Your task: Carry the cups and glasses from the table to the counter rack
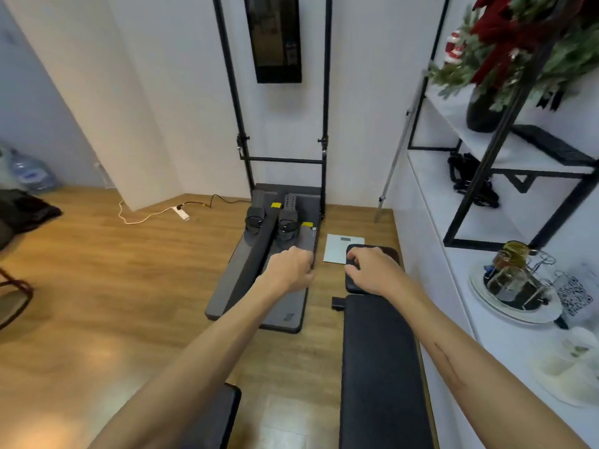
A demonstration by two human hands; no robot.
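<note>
Both my arms reach forward over the floor and hold nothing. The fingers of my left hand (289, 269) are loosely curled above a grey exercise machine. My right hand (372, 270) hangs with relaxed, slightly spread fingers over the head pad of a black bench. To the right, on the white counter (486, 358), a wire rack (538, 270) stands on a white plate (499, 304) and holds several glasses (505, 280), some of them amber. White cups (573, 358) sit blurred on the counter nearer to me. Both hands are well left of the rack.
A black padded bench (382, 367) runs along the counter front. The grey exercise machine (259, 260) and a white scale (337, 254) lie on the wooden floor ahead. A black-framed shelf (505, 163) with a potted plant stands on the counter. A power strip (181, 212) lies near the wall.
</note>
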